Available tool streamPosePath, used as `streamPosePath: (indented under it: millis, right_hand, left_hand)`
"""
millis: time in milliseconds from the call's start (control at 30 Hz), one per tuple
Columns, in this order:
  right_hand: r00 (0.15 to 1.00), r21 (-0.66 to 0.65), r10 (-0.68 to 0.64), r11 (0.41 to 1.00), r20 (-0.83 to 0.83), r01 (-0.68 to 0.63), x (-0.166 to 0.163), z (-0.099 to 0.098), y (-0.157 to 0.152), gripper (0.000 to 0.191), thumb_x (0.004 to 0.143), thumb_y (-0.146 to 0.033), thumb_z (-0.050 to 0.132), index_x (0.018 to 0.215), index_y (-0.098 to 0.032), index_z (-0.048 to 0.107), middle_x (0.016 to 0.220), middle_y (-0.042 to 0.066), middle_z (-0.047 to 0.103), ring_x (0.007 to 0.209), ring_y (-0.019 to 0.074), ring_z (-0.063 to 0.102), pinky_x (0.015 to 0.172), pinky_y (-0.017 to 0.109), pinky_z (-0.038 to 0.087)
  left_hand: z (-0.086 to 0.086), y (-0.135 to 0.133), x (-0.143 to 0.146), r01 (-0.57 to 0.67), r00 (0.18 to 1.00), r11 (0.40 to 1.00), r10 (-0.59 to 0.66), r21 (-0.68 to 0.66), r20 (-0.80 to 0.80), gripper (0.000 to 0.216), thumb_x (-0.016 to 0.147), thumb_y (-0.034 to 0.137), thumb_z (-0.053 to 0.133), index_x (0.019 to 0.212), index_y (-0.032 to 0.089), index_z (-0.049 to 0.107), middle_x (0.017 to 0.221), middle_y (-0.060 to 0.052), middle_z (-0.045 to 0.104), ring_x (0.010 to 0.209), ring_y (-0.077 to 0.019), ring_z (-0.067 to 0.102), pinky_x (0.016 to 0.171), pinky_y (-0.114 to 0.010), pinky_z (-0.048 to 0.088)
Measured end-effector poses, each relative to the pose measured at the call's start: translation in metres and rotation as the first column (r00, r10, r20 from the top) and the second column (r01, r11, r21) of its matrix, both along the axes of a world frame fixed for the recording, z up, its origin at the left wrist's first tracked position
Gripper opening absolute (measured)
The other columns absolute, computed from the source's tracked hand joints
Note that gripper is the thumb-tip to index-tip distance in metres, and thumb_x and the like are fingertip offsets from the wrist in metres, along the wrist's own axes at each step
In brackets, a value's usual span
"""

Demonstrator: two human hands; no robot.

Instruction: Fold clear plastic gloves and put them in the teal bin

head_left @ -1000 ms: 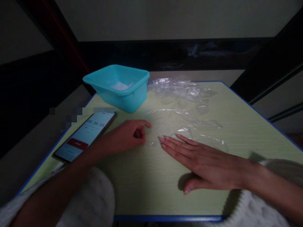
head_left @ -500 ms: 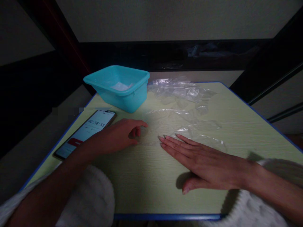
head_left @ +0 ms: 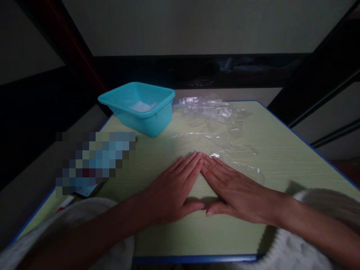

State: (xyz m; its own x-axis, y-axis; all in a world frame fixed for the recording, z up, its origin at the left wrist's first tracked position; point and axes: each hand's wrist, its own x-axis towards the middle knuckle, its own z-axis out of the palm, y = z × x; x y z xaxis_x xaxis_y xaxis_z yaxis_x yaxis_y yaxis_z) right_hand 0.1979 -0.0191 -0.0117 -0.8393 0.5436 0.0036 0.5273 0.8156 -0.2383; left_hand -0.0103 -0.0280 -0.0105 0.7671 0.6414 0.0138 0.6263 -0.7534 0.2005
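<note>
Both my hands lie flat, palm down, on a pale green table (head_left: 174,232). My left hand (head_left: 174,187) has its fingers stretched out and together. My right hand (head_left: 230,187) lies the same way beside it. Their fingertips meet near the middle of the table and the thumbs almost touch below, so the two hands form a triangle. Neither holds anything. Under and just beyond the right hand's fingers spreads thin clear plastic film (head_left: 242,165), hard to make out in the dim light.
A turquoise plastic tub (head_left: 140,120) with something white inside stands at the back left. More crumpled clear plastic (head_left: 208,108) lies at the back middle. A blurred-out phone (head_left: 95,161) rests at the left edge. The table has a blue rim.
My left hand has left the spot by the phone, opened from a loose curl and moved right to lie flat against my right hand. The view has tilted slightly down.
</note>
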Motion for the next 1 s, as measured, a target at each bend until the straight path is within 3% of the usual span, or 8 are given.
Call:
streamPosePath:
  millis: [267, 567, 667, 733, 867, 1000]
  right_hand:
    - [1.0, 0.025, -0.004, 1.0, -0.005, 0.004, 0.003, 0.0, 0.001, 0.092, 0.084, -0.064, 0.034, 0.144, 0.0, 0.005, 0.146, 0.028, 0.009, 0.137, 0.031, 0.006, 0.11, 0.051, 0.019]
    - [0.995, 0.096, -0.066, 0.994, 0.071, 0.059, 0.029, 0.003, 0.012, 0.088, 0.086, -0.063, 0.034, 0.145, -0.01, -0.005, 0.149, 0.021, 0.011, 0.137, 0.0308, 0.011, 0.109, 0.053, 0.02]
    - [0.99, 0.104, -0.127, 0.987, 0.061, 0.12, 0.031, 0.014, 0.021, 0.085, 0.086, -0.062, 0.033, 0.145, -0.007, 0.006, 0.147, 0.022, 0.018, 0.136, 0.0315, 0.018, 0.107, 0.054, 0.023]
    - [0.972, 0.138, -0.234, 0.963, 0.004, 0.231, 0.03, 0.023, 0.028, 0.081, 0.088, -0.059, 0.034, 0.143, -0.003, 0.017, 0.142, 0.024, 0.032, 0.132, 0.0318, 0.031, 0.106, 0.053, 0.028]
    - [0.892, 0.153, -0.429, 0.881, -0.147, 0.448, 0.032, 0.037, 0.041, 0.051, 0.091, -0.04, 0.041, 0.131, -0.008, 0.043, 0.119, 0.017, 0.061, 0.104, 0.0283, 0.06, 0.089, 0.046, 0.047]
    - [0.882, 0.198, -0.459, 0.859, -0.109, 0.472, 0.036, 0.035, 0.045, 0.031, 0.088, -0.03, 0.046, 0.111, -0.013, 0.058, 0.105, 0.012, 0.067, 0.091, 0.026, 0.065, 0.077, 0.039, 0.051]
  left_hand:
    - [-0.003, 0.0, -0.002, 0.01, 1.0, 1.0, -0.01, 0.008, 0.014, 0.078, 0.087, 0.05, 0.045, 0.139, 0.001, 0.015, 0.149, -0.025, 0.014, 0.14, -0.0267, 0.005, 0.111, -0.045, 0.019]
    - [-0.002, -0.001, -0.002, 0.007, 1.0, 1.0, -0.007, -0.004, -0.012, 0.076, 0.087, 0.05, 0.045, 0.139, 0.001, 0.02, 0.148, -0.025, 0.016, 0.139, -0.0284, 0.007, 0.11, -0.046, 0.019]
    - [-0.001, 0.001, -0.002, 0.006, 1.0, 1.0, -0.007, -0.015, -0.015, 0.074, 0.087, 0.05, 0.046, 0.139, 0.003, 0.021, 0.149, -0.023, 0.017, 0.139, -0.0279, 0.008, 0.11, -0.046, 0.02]
    - [0.0, 0.001, -0.003, 0.006, 1.0, 1.0, -0.006, -0.017, -0.021, 0.074, 0.086, 0.05, 0.047, 0.14, 0.005, 0.022, 0.149, -0.022, 0.017, 0.139, -0.0271, 0.01, 0.11, -0.045, 0.019]
    - [0.002, 0.001, -0.003, -0.001, 1.0, 1.0, 0.001, -0.014, -0.009, 0.072, 0.087, 0.049, 0.046, 0.139, 0.006, 0.023, 0.148, -0.02, 0.022, 0.139, -0.0264, 0.014, 0.111, -0.047, 0.017]
    - [0.004, 0.001, -0.003, 0.002, 0.999, 1.0, -0.002, 0.004, 0.037, 0.066, 0.088, 0.046, 0.044, 0.139, 0.008, 0.025, 0.146, -0.018, 0.03, 0.137, -0.0263, 0.02, 0.111, -0.049, 0.017]
